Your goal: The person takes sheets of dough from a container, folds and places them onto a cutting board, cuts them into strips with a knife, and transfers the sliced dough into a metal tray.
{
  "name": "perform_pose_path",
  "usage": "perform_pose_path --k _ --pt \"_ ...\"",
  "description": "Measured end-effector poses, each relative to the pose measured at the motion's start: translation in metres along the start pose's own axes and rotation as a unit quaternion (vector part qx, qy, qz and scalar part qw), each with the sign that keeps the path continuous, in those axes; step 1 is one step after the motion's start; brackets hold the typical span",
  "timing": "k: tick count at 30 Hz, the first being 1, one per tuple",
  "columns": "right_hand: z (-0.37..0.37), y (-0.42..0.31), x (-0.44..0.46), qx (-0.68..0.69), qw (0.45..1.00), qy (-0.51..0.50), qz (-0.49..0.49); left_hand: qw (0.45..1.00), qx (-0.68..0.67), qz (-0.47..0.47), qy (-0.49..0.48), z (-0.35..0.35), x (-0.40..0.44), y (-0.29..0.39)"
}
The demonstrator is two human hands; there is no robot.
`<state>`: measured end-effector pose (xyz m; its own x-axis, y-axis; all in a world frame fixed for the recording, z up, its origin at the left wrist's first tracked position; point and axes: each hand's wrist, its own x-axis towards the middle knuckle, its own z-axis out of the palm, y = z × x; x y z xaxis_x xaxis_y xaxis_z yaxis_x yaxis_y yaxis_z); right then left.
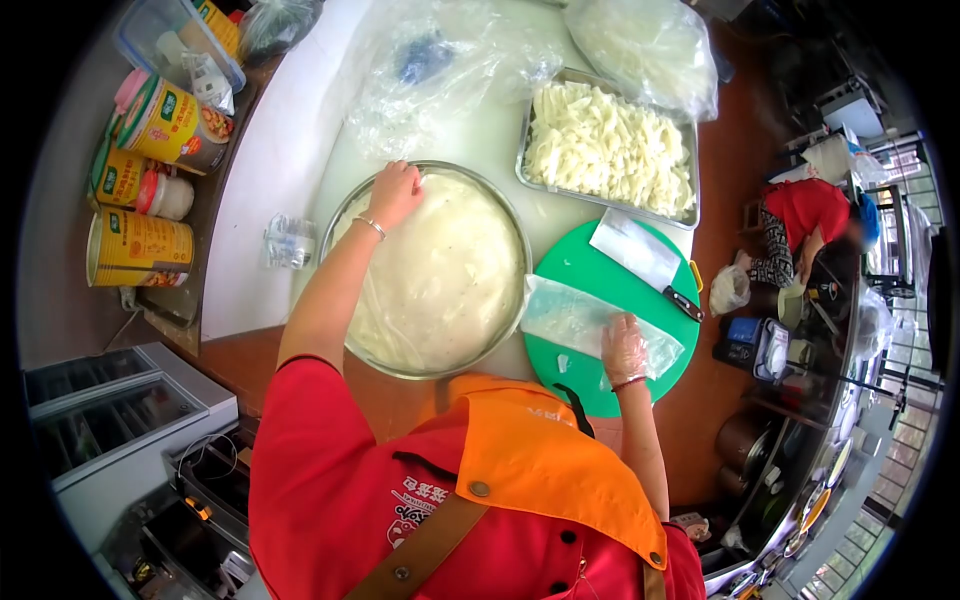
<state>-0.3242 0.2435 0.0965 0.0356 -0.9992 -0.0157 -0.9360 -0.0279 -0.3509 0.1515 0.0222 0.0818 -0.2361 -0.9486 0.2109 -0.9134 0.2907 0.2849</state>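
A round metal pan holds a broad, pale, moist-looking sheet. At its far rim is my left hand, bare, with a bracelet and its fingers closed; their tips hide what they pinch. My right hand, in a clear plastic glove, rests with bent fingers on a folded translucent whitish strip. That strip lies across a round green cutting board, its left end reaching the pan. On the board's far side lies a cleaver with a black handle, apart from my hand. Small pale scraps lie near the strip.
Wide pale cut strips fill a metal tray behind the board. Clear plastic bags lie at the table's far end. Left of the pan stands a clear cup. Yellow cans line a left shelf. Another person bends at the right.
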Motion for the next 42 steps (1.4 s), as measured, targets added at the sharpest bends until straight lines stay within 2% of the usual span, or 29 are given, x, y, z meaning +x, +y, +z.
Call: perform_pose_path --k 3,6,10,12,15,16,21,23,24,25,28,29,30,32,33,37,39,42 --pt "-0.004 -0.003 0.0 0.008 1.0 -0.005 0.003 0.996 0.048 0.062 -0.051 -0.003 -0.001 0.001" --pt "-0.006 -0.003 -0.001 0.011 1.0 -0.007 0.0 0.992 0.027 0.118 -0.033 -0.014 -0.01 0.008" --pt "-0.007 -0.003 -0.002 0.0 0.999 -0.038 0.014 0.997 -0.039 -0.028 -0.066 -0.024 -0.017 0.023" --pt "-0.001 -0.004 0.001 -0.013 1.0 -0.018 -0.008 0.993 -0.048 -0.079 -0.076 -0.016 -0.018 0.025" --pt "-0.008 -0.02 0.014 0.013 0.999 -0.039 0.0 0.983 -0.082 -0.09 -0.136 -0.005 -0.015 0.032" --pt "-0.016 -0.036 0.023 0.029 0.998 -0.054 0.01 0.988 -0.082 -0.063 -0.119 -0.003 -0.016 0.037" --pt "-0.015 -0.105 0.06 0.04 0.99 -0.078 -0.114 0.995 -0.059 0.036 -0.075 -0.022 -0.049 0.081" --pt "0.0 -0.137 0.078 0.043 0.976 -0.143 -0.159 0.99 -0.095 -0.009 -0.102 -0.034 -0.063 0.097" --pt "0.007 -0.155 0.086 0.057 0.969 -0.131 -0.202 0.987 -0.112 -0.034 -0.114 -0.037 -0.07 0.103" --pt "0.013 -0.172 0.094 0.071 0.959 -0.119 -0.246 0.988 -0.115 -0.002 -0.101 -0.036 -0.077 0.104" --pt "0.028 -0.213 0.114 0.056 0.946 -0.183 -0.263 0.991 -0.101 0.072 -0.055 -0.034 -0.103 0.105" --pt "0.049 -0.216 0.118 0.057 0.947 -0.135 -0.287 0.992 -0.087 0.086 -0.041 -0.034 -0.111 0.109" --pt "0.053 -0.222 0.124 0.021 0.943 -0.156 -0.295 0.992 -0.072 0.101 -0.026 -0.036 -0.119 0.11" --pt "0.057 -0.226 0.134 -0.054 0.93 -0.197 -0.305 0.997 -0.002 0.068 -0.039 -0.043 -0.129 0.105" --pt "0.057 -0.225 0.13 0.006 0.94 -0.119 -0.32 0.999 0.011 0.035 -0.029 -0.048 -0.133 0.1" --pt "0.041 -0.221 0.13 0.053 0.929 -0.105 -0.351 0.991 0.116 -0.034 -0.061 -0.053 -0.142 0.035" --pt "0.032 -0.22 0.129 0.072 0.927 -0.097 -0.354 0.994 0.1 0.01 0.046 -0.07 -0.138 0.015" --pt "0.018 -0.214 0.127 0.093 0.918 -0.074 -0.379 0.999 0.043 0.009 0.002 -0.079 -0.14 -0.014"
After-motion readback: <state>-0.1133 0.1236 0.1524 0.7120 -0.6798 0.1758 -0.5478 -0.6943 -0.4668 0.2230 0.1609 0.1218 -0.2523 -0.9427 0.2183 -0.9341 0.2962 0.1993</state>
